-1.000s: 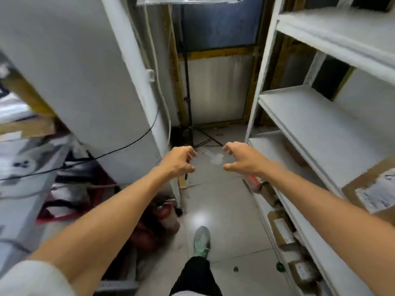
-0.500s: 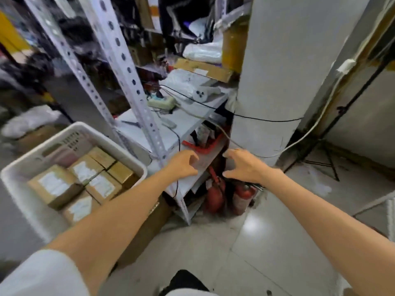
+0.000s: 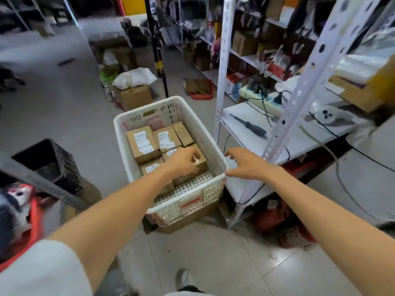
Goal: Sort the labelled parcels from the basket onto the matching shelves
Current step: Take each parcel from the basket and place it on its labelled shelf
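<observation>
Change: Half a second ago both your hands hung empty before a pillar, with the basket off to your left. Now you face the basket (image 3: 117, 127) and your left hand (image 3: 183, 160) is inside it.
Left hand: Fingers curled over a parcel (image 3: 202, 161) against the basket's right wall, gripping its top. It does not look lifted yet.
Right hand (image 3: 248, 165): Spread and empty above the basket's near right corner. Whether the thumb touches the rim, you cannot tell.
Meaning: The next pick seems to be starting. Its label is hidden under your fingers.
Other parcels (image 3: 142, 144): Packed in the basket's far half, handwritten labels up. The near end shows bare perforated bottom.
Surface: The basket sits on a cardboard box (image 3: 188, 221) on the tiled floor (image 3: 74, 107).
Room: A white shelf rack (image 3: 245, 135) stands just right of the basket, carrying cables and a dark-handled tool (image 3: 250, 128). A black crate (image 3: 47, 161) lies left.
</observation>
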Motion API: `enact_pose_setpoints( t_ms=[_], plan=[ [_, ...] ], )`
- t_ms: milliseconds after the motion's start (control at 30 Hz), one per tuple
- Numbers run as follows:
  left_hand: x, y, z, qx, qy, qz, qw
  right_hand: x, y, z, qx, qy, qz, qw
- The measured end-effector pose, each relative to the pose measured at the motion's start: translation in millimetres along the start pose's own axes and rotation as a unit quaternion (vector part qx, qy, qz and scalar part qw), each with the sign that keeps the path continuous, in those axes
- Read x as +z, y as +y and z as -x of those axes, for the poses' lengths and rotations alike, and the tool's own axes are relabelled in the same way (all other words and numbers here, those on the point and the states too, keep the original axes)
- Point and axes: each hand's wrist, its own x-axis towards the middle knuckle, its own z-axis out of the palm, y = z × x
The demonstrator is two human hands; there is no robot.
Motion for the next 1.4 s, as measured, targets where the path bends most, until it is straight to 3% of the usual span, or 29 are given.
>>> enact_pose_setpoints(
  t_ms=[367,733,1033,1133,1300,1400],
  plan=[
    [-31.6,-125.3,-19.0,-0.14,0.027,0.088,0.986,21.6,-54.5,-131.7,-0.067,-0.072,0.017,0.995],
    [-52.7,-211.9,-79.1,-0.271,0.03,0.085,0.958,43.9,-60.9,-303.7,-0.122,-0.172,0.033,0.977],
    [-12.9,-258.0,-119.3,-0.342,-0.01,0.099,0.934,111.7,-41.1,-380.8,-0.099,-0.289,0.099,0.947],
    [4.1,-281.3,-135.8,-0.366,-0.003,0.1,0.925,145.8,-41.8,-407.7,-0.092,-0.289,0.095,0.948],
    [35.9,-322.9,-169.9,-0.38,0.036,0.12,0.916,201.8,-54.9,-462.4,-0.028,-0.254,-0.021,0.967],
    [70.9,-332.7,-186.5,-0.396,0.029,0.143,0.907,229.1,-60.6,-499.7,0.087,-0.212,-0.221,0.948]
  ],
)
